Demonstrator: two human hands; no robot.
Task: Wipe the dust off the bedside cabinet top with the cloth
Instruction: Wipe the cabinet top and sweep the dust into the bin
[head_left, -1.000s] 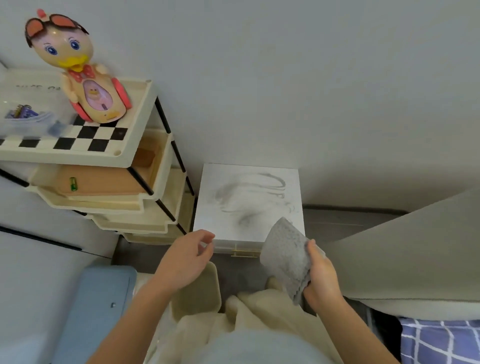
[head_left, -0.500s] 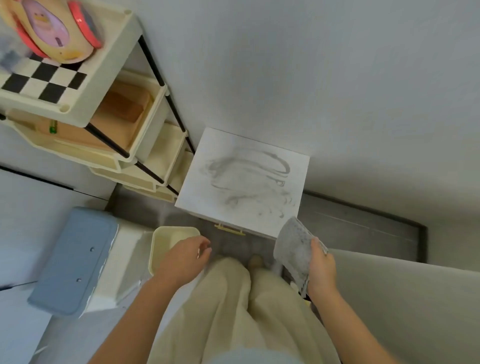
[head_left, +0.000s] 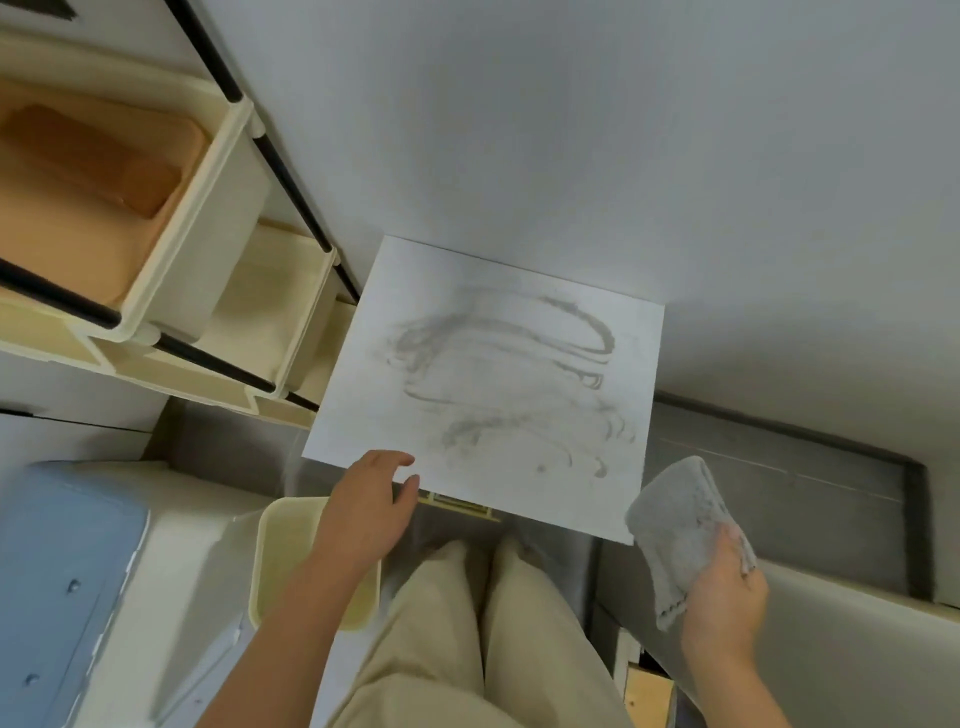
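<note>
Left hand (head_left: 371, 506) has reached the cabinet top (head_left: 363, 415) — right hand (head_left: 724, 597) grips cloth (head_left: 680, 525).

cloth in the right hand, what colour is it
Light grey; the cloth shows best in the head view.

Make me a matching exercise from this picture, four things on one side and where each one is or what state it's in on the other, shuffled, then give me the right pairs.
Things:
1. grey cloth
2. cabinet top
3. left hand
4. cream bin

States or places:
A. smeared with grey dust streaks
B. on the floor, under the left forearm
C. held in the right hand, off the cabinet's near right corner
D. open, fingers at the cabinet's front edge

Pairs: 1-C, 2-A, 3-D, 4-B
</note>
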